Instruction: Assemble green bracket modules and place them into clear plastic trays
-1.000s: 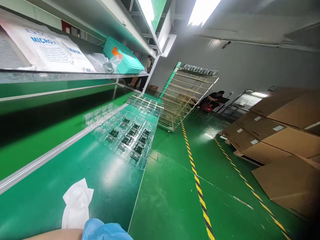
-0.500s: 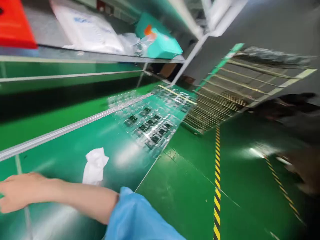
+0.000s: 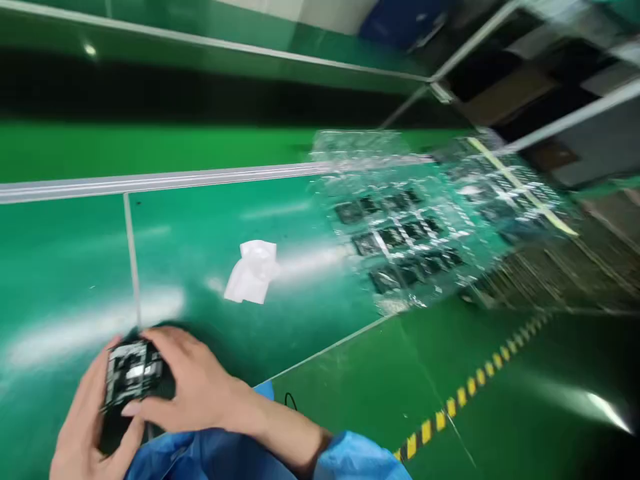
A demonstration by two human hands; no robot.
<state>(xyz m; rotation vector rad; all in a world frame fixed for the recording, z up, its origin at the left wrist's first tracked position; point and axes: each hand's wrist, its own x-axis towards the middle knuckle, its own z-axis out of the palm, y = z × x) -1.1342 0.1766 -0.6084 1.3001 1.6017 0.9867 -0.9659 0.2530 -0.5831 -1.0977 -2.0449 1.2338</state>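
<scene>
A green workbench (image 3: 300,313) seen from above by the person working at it, with motion blur over much of the view. A crumpled white cloth (image 3: 253,272) lies on the bench, and places here are told from it.

To the left of the cloth and nearer the person, a small circuit board (image 3: 134,370) sits between two bare hands. The left hand (image 3: 83,427) curves around its left side, thumb towards the near end. The right hand (image 3: 187,373) grasps it from the other side, fingers at the far edge and thumb reaching over the near part. Both hands have hold of it; neither touches the cloth. The part below the board is dark, and whether it rests on the bench or is lifted just above it cannot be told.

To the right of the cloth, well apart from it, a clear plastic tray (image 3: 463,217) carries rows of dark boards (image 3: 393,237). Behind the cloth, a metal strip (image 3: 210,178) runs along the bench. Far to the right and nearer the person, striped tape (image 3: 445,417) marks the floor.

The step in hand seems to be two-handed handling of this single board. Any next move would call for a light grip at its edges, with fingertips kept off the parts on top.
</scene>
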